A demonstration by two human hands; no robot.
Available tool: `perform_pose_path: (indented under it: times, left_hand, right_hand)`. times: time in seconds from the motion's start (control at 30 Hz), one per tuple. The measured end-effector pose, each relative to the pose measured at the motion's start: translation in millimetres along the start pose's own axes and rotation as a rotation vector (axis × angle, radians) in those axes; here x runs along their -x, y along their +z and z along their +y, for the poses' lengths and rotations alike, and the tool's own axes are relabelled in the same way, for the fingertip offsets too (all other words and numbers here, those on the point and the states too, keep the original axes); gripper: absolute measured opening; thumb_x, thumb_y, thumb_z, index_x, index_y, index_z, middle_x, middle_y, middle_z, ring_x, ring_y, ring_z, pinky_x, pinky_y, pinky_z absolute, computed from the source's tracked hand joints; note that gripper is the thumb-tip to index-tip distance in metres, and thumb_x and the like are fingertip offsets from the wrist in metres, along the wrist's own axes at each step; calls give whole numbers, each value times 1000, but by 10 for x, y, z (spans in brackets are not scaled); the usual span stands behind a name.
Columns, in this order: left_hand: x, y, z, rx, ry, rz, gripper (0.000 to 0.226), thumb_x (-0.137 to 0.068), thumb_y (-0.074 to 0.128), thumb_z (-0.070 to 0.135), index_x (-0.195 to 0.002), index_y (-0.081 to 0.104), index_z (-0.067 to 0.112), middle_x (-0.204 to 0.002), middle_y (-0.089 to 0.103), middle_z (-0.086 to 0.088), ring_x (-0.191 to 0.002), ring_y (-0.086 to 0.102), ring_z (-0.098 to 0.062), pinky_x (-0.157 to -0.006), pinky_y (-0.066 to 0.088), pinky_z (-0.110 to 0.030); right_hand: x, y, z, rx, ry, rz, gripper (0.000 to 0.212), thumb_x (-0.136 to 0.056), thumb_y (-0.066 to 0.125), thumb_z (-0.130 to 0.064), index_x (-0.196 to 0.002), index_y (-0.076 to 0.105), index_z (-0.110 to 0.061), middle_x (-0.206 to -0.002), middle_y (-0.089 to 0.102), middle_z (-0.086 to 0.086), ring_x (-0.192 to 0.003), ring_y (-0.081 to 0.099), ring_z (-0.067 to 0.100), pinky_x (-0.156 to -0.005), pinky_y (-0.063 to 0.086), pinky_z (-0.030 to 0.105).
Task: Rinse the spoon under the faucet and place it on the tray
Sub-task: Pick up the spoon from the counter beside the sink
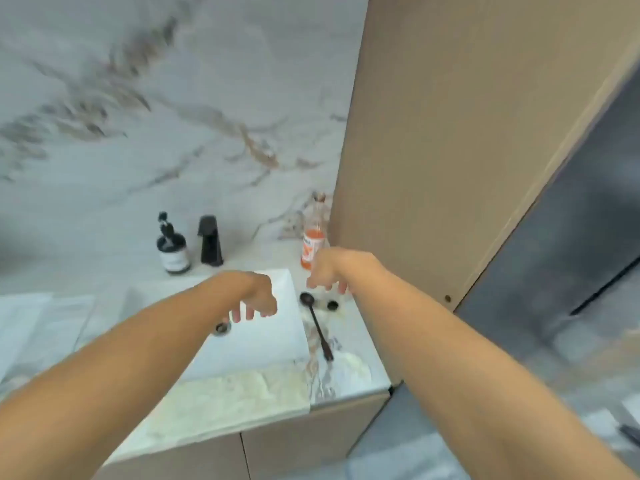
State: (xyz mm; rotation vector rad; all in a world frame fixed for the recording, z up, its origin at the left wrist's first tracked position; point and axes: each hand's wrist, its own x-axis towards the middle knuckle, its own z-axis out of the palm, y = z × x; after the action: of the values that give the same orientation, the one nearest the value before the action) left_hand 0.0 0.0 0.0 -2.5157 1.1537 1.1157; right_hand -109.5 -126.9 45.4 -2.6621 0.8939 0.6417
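Note:
A black spoon [317, 323] lies on the marble counter just right of the white sink [277, 341], bowl pointing away from me. My right hand [327, 271] hovers above the spoon's bowl, fingers apart and pointing down, holding nothing. My left hand [256, 299] hangs over the sink basin near the drain [221, 329], fingers loosely spread and empty. The black faucet [210, 241] stands behind the sink. On the counter at the far left lies a pale flat slab [20, 317]; whether it is the tray I cannot tell.
A dark soap pump bottle [172, 247] stands left of the faucet. An orange bottle [313, 244] stands behind my right hand against a tall beige cabinet [450, 150]. A small black round object [331, 304] lies beside the spoon's bowl. The counter's front edge drops off below.

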Motion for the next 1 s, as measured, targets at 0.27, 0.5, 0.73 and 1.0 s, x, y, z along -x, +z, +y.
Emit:
perform_pose_path:
  times: [0.27, 0.5, 0.73, 1.0]
  left_hand:
    - [-1173, 603, 54, 229, 72, -42, 31, -87, 48, 18, -111, 68, 14, -109, 73, -13, -71, 67, -25, -71, 60, -35]
    - [-2144, 829, 237, 767, -32, 38, 17, -87, 56, 14, -89, 72, 11, -89, 77, -11, -59, 70, -20, -52, 58, -27]
    - [-2655, 994, 336, 991, -77, -35, 17, -83, 72, 25, -86, 73, 9, -77, 79, -10, -62, 76, -19, -53, 58, -25]
    - [-2692, 1009, 161, 1181, -18, -130, 14, -81, 80, 23, -84, 73, 11, -78, 75, -8, -73, 77, -22, -62, 59, -27]
  right_hand:
    - [-1076, 978, 241, -159, 142, -135, 27, -88, 61, -17, -112, 61, -4, -99, 64, 11, -88, 69, 32, -67, 57, 35]
    - [-1748, 1748, 657, -582, 219, -69, 26, -93, 64, -28, -79, 51, -10, -87, 60, 11, -66, 72, 36, -42, 51, 30]
    - [-1894, 2134, 792, -833, 301, 84, 6, -89, 67, -12, -85, 66, -7, -89, 71, 8, -76, 70, 29, -71, 61, 44]
    - [-1847, 2169, 668, -1042, 374, 25, 7, -89, 67, -5, -85, 65, 1, -65, 63, 4, -38, 53, 6, -41, 49, 21]
